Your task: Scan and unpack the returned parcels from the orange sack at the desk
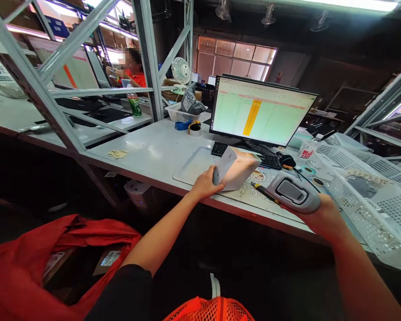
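Note:
My left hand [206,183] grips the near left side of a small white box [238,167]. The box stands tilted at the table's front edge, and light falls on its top. My right hand [316,213] is wrapped round a grey handheld barcode scanner [294,192], held to the right of the box; its handle is mostly hidden by my hand. A yellow and black utility knife [264,191] lies on the patterned desk mat [243,195], partly behind the scanner. Behind the box is a black keyboard [270,161].
A monitor [262,109] with a spreadsheet stands behind the keyboard. White plastic baskets [370,200] line the right side. Tape rolls [194,129] lie at the back left. A metal rack frame [147,58] rises at left; a red sack [16,263] with cartons is below. A person [138,73] sits beyond.

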`<state>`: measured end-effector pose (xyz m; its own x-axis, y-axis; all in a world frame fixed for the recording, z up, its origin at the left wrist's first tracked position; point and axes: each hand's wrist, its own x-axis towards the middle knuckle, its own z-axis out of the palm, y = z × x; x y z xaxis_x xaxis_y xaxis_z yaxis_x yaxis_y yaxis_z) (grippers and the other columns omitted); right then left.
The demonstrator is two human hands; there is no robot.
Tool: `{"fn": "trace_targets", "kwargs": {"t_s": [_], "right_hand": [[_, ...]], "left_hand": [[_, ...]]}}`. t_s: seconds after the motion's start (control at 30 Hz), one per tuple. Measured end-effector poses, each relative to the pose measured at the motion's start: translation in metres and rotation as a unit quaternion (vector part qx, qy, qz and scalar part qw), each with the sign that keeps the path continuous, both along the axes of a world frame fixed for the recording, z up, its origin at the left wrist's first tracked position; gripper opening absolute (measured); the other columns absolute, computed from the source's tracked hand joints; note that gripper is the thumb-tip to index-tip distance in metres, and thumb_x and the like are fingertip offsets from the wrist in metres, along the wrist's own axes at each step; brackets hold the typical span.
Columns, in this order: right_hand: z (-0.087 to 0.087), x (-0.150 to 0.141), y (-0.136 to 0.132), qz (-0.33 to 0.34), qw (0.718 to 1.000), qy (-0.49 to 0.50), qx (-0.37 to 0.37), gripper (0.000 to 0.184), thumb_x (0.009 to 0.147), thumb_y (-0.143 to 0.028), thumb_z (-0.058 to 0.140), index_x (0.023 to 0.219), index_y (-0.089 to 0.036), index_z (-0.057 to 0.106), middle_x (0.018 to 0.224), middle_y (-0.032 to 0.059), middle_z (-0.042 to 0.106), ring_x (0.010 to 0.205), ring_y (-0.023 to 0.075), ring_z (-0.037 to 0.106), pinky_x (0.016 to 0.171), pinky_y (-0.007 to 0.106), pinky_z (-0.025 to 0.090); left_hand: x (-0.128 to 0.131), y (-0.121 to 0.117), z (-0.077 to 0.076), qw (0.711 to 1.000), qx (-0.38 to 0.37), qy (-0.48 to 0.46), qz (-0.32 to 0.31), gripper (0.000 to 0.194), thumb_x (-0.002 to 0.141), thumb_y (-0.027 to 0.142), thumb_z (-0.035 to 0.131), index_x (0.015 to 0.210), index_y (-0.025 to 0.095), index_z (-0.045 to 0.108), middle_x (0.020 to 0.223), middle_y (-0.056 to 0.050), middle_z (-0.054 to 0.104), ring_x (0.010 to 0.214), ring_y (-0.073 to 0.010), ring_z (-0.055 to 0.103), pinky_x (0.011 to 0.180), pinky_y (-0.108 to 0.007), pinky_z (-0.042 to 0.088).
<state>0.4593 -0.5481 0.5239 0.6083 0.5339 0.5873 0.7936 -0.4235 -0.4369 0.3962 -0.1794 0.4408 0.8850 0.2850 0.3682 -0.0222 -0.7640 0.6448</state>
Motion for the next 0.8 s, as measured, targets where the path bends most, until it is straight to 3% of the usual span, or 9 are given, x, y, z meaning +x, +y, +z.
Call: {"fn": "trace_targets", "kwargs": {"t_s": [0.07, 0.17, 0.3, 0.4, 0.47, 0.57, 0.7, 0.8], "right_hand": [[0.002, 0.003, 0.005, -0.011, 1.0, -0.005, -0.011, 0.045, 0.081, -0.06, 0.084, 0.111, -0.027, 0.082, 0.104, 0.0072, 0.081, 0.095, 0.0332, 0.077, 0.083, 0.043, 0.064], [-0.005, 0.045, 0.008, -0.09, 0.995, -0.004, -0.03, 0.047, 0.082, -0.063, 0.079, 0.106, -0.023, 0.08, 0.097, 0.0096, 0.08, 0.092, 0.0336, 0.076, 0.082, 0.043, 0.06], [-0.033, 0.12, 0.003, -0.231, 0.967, 0.046, -0.093, 0.044, 0.084, -0.057, 0.071, 0.107, -0.02, 0.076, 0.1, 0.0137, 0.08, 0.097, 0.0358, 0.074, 0.085, 0.044, 0.056], [-0.051, 0.148, -0.003, -0.297, 0.939, 0.079, -0.152, 0.044, 0.087, -0.057, 0.065, 0.108, -0.019, 0.074, 0.104, 0.0165, 0.078, 0.101, 0.0377, 0.073, 0.084, 0.044, 0.054], [-0.054, 0.144, -0.005, -0.288, 0.942, 0.069, -0.159, 0.046, 0.086, -0.06, 0.065, 0.106, -0.02, 0.074, 0.101, 0.016, 0.078, 0.1, 0.0382, 0.073, 0.083, 0.044, 0.054], [-0.045, 0.113, -0.008, -0.198, 0.974, 0.005, -0.112, 0.044, 0.082, -0.061, 0.07, 0.107, -0.025, 0.075, 0.096, 0.0118, 0.078, 0.092, 0.0354, 0.074, 0.08, 0.042, 0.055], [-0.023, 0.06, -0.008, -0.096, 0.99, -0.078, -0.063, 0.031, 0.083, -0.05, 0.072, 0.106, -0.029, 0.075, 0.089, 0.0084, 0.077, 0.079, 0.0308, 0.073, 0.068, 0.038, 0.055], [-0.013, 0.037, -0.004, -0.082, 0.99, -0.085, -0.078, 0.025, 0.081, -0.05, 0.073, 0.096, -0.029, 0.074, 0.084, 0.0077, 0.076, 0.075, 0.0301, 0.073, 0.064, 0.037, 0.053]], "left_hand": [[0.004, -0.003, 0.002, 1.0, -0.003, 0.004, 0.002, 0.081, 0.084, 0.048, 0.074, 0.153, 0.016, 0.044, 0.133, -0.018, 0.069, 0.122, -0.0394, 0.069, 0.103, -0.05, 0.055], [0.004, 0.001, -0.001, 1.0, -0.019, -0.003, 0.009, 0.081, 0.087, 0.049, 0.073, 0.155, 0.017, 0.043, 0.139, -0.018, 0.068, 0.126, -0.0387, 0.067, 0.107, -0.05, 0.053], [0.0, 0.024, -0.011, 0.998, -0.033, -0.048, 0.04, 0.079, 0.089, 0.049, 0.072, 0.155, 0.017, 0.043, 0.147, -0.018, 0.064, 0.134, -0.0377, 0.063, 0.113, -0.051, 0.05], [-0.006, 0.043, -0.013, 0.994, -0.045, -0.053, 0.083, 0.08, 0.09, 0.046, 0.072, 0.158, 0.017, 0.041, 0.15, -0.019, 0.062, 0.136, -0.0377, 0.061, 0.115, -0.052, 0.049], [-0.011, 0.05, -0.006, 0.994, -0.028, -0.062, 0.091, 0.083, 0.091, 0.045, 0.072, 0.162, 0.016, 0.039, 0.153, -0.019, 0.059, 0.139, -0.038, 0.058, 0.118, -0.052, 0.047], [-0.016, 0.046, 0.016, 0.989, 0.052, -0.11, 0.081, 0.083, 0.092, 0.046, 0.073, 0.163, 0.019, 0.041, 0.151, -0.017, 0.06, 0.139, -0.0377, 0.056, 0.119, -0.052, 0.045], [-0.007, 0.028, 0.051, 0.98, 0.141, -0.134, 0.05, 0.067, 0.091, 0.048, 0.078, 0.149, 0.023, 0.058, 0.139, -0.014, 0.066, 0.131, -0.0362, 0.059, 0.115, -0.051, 0.046], [0.007, 0.02, 0.059, 0.981, 0.143, -0.124, 0.031, 0.058, 0.091, 0.05, 0.079, 0.14, 0.022, 0.064, 0.134, -0.013, 0.068, 0.128, -0.0355, 0.061, 0.115, -0.05, 0.046]]}}
